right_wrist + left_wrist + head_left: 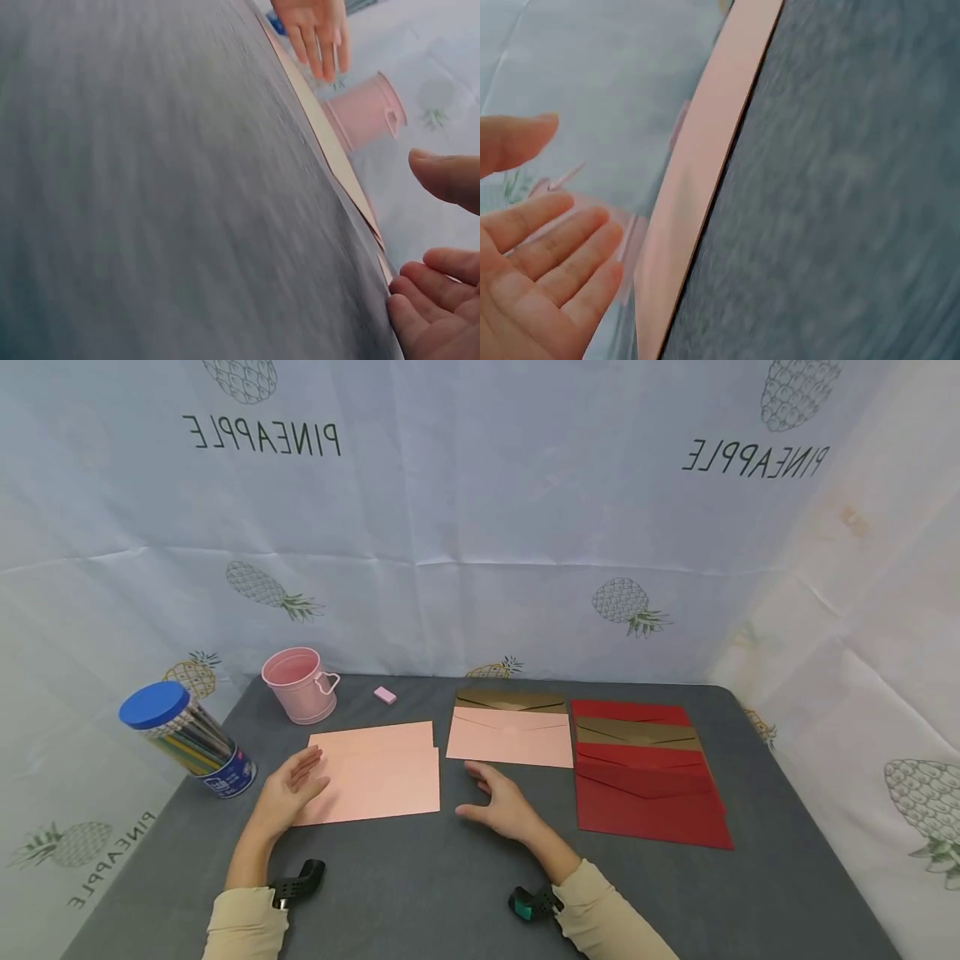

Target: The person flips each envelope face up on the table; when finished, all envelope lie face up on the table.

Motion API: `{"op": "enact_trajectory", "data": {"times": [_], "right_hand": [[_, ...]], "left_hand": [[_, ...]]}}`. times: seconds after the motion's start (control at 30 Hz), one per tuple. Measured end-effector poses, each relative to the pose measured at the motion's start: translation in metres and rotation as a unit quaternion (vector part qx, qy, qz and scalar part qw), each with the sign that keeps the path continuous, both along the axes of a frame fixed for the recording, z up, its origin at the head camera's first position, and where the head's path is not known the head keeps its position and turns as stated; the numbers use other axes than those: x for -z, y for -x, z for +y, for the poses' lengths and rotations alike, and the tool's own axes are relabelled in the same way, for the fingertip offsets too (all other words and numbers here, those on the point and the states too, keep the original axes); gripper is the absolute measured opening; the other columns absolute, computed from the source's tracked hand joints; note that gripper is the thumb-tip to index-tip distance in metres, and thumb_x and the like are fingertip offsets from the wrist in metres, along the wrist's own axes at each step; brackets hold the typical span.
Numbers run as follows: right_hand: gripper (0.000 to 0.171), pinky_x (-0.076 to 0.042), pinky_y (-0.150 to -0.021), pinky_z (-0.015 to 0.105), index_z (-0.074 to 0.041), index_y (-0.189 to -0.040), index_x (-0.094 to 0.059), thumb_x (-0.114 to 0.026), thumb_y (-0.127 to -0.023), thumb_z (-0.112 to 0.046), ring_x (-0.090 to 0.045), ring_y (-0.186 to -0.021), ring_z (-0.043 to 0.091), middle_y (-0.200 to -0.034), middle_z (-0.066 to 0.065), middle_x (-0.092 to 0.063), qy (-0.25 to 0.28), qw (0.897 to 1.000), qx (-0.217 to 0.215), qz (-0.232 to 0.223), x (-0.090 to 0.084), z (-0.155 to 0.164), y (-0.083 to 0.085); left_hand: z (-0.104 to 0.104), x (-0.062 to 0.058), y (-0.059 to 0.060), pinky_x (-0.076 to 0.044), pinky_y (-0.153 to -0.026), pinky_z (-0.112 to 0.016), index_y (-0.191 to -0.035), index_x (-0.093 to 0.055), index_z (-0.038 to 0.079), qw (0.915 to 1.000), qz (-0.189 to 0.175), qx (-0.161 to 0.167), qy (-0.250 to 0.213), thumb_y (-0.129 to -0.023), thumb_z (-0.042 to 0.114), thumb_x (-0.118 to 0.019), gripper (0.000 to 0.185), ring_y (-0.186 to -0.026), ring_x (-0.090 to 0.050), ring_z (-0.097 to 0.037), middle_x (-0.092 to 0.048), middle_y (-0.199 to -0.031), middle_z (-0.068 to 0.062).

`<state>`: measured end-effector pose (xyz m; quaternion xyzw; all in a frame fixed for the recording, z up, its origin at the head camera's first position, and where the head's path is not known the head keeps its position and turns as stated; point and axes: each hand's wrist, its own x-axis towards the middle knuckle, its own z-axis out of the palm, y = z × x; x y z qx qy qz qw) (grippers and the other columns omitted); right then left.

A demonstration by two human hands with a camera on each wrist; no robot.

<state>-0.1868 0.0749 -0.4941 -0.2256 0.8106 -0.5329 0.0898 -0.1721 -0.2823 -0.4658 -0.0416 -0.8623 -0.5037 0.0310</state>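
Two overlapping pink envelopes point(375, 781) lie on the left half of the grey table in the head view. My left hand point(288, 789) hovers at their left edge with fingers loosely extended, holding nothing. In the left wrist view the open palm of that left hand point(544, 277) shows beside the pink envelope edge point(697, 172). My right hand point(498, 806) is between the pink envelopes and the red ones, thumb and fingers apart, nothing in its grasp. Just beyond its fingertips lies another pink envelope point(510, 739), overlapping a gold envelope point(510, 700).
Red envelopes point(652, 810) with a gold one point(637, 733) among them overlap at the right. At the back left stand a pink bucket point(300, 689) and a blue-lidded jar of pencils point(191, 739). A small pink eraser point(385, 695) lies near the back edge.
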Motion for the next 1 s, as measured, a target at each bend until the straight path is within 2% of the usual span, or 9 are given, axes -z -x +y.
{"op": "enact_trajectory", "data": {"times": [0.1, 0.33, 0.43, 0.53, 0.67, 0.9, 0.93, 0.97, 1.0], "right_hand": [[0.074, -0.036, -0.109, 0.039, 0.0, -0.142, -0.039, -0.075, -0.082, -0.023, -0.042, -0.133, 0.03, -0.143, 0.016, -0.044, -0.014, 1.0, -0.005, 0.0, 0.002, -0.01, -0.002], [0.073, -0.039, -0.106, 0.045, -0.006, -0.142, -0.042, -0.075, -0.082, -0.031, -0.045, -0.13, 0.028, -0.141, 0.011, -0.047, -0.077, 0.997, -0.003, 0.021, 0.0, -0.029, -0.006], [0.072, -0.039, -0.104, 0.048, -0.008, -0.142, -0.043, -0.075, -0.081, -0.031, -0.043, -0.13, 0.028, -0.142, 0.01, -0.047, -0.102, 0.994, 0.004, 0.025, -0.001, -0.034, -0.007], [0.073, -0.039, -0.105, 0.047, -0.007, -0.142, -0.043, -0.076, -0.08, -0.029, -0.041, -0.13, 0.027, -0.142, 0.009, -0.047, -0.121, 0.992, 0.01, 0.035, 0.0, -0.039, -0.007], [0.072, -0.038, -0.106, 0.046, -0.006, -0.142, -0.043, -0.076, -0.081, -0.028, -0.039, -0.131, 0.026, -0.142, 0.009, -0.048, -0.142, 0.989, 0.014, 0.046, 0.0, -0.044, -0.006], [0.068, -0.037, -0.107, 0.046, -0.007, -0.142, -0.043, -0.073, -0.083, -0.024, -0.04, -0.132, 0.026, -0.142, 0.009, -0.047, -0.142, 0.988, 0.029, 0.044, 0.0, -0.048, -0.006], [0.067, -0.037, -0.107, 0.046, -0.007, -0.142, -0.043, -0.073, -0.083, -0.023, -0.041, -0.132, 0.026, -0.142, 0.009, -0.047, -0.136, 0.989, 0.032, 0.042, 0.0, -0.048, -0.006], [0.067, -0.037, -0.107, 0.046, -0.007, -0.141, -0.043, -0.073, -0.083, -0.021, -0.042, -0.132, 0.026, -0.142, 0.009, -0.047, -0.128, 0.99, 0.036, 0.042, 0.0, -0.048, -0.007], [0.066, -0.039, -0.107, 0.044, -0.006, -0.141, -0.043, -0.073, -0.084, -0.019, -0.044, -0.131, 0.026, -0.141, 0.01, -0.048, -0.118, 0.991, 0.037, 0.044, 0.0, -0.048, -0.007]], "left_hand": [[-0.007, 0.004, 0.0, -0.031, -0.103, -0.008, -0.142, -0.032, -0.007, 0.9996, -0.009, -0.023, 0.012, -0.091, 0.015, -0.063, 0.063, -0.132, -0.037, -0.041, -0.037, -0.144, -0.029], [-0.015, 0.013, 0.001, -0.024, -0.111, -0.047, -0.142, -0.031, -0.009, 0.9966, -0.032, -0.055, 0.052, -0.09, 0.017, -0.064, 0.066, -0.136, -0.029, -0.044, -0.033, -0.146, -0.03], [-0.015, 0.014, 0.001, -0.022, -0.111, -0.056, -0.144, -0.029, -0.006, 0.994, -0.058, -0.063, 0.069, -0.091, 0.02, -0.062, 0.068, -0.137, -0.025, -0.045, -0.03, -0.148, -0.028], [-0.014, 0.014, 0.001, -0.021, -0.112, -0.057, -0.145, -0.028, -0.004, 0.9914, -0.081, -0.06, 0.083, -0.093, 0.024, -0.06, 0.068, -0.138, -0.022, -0.046, -0.028, -0.15, -0.027], [-0.014, 0.015, 0.002, -0.02, -0.113, -0.058, -0.145, -0.029, -0.004, 0.9911, -0.083, -0.058, 0.086, -0.093, 0.024, -0.059, 0.066, -0.139, -0.021, -0.047, -0.028, -0.15, -0.027], [-0.015, 0.017, 0.003, -0.022, -0.111, -0.057, -0.143, -0.033, -0.006, 0.9944, -0.049, -0.061, 0.07, -0.094, 0.018, -0.059, 0.061, -0.137, -0.025, -0.046, -0.032, -0.147, -0.028], [-0.015, 0.017, 0.003, -0.023, -0.115, -0.048, -0.142, -0.034, -0.007, 0.995, -0.04, -0.063, 0.065, -0.094, 0.018, -0.059, 0.06, -0.137, -0.026, -0.045, -0.034, -0.147, -0.028], [-0.014, 0.017, 0.003, -0.023, -0.115, -0.047, -0.142, -0.034, -0.006, 0.9956, -0.033, -0.066, 0.058, -0.094, 0.018, -0.059, 0.059, -0.137, -0.028, -0.044, -0.035, -0.146, -0.028], [-0.014, 0.017, 0.003, -0.025, -0.116, -0.037, -0.141, -0.036, -0.006, 0.996, -0.022, -0.069, 0.052, -0.094, 0.018, -0.059, 0.057, -0.137, -0.031, -0.04, -0.037, -0.145, -0.027]]}}
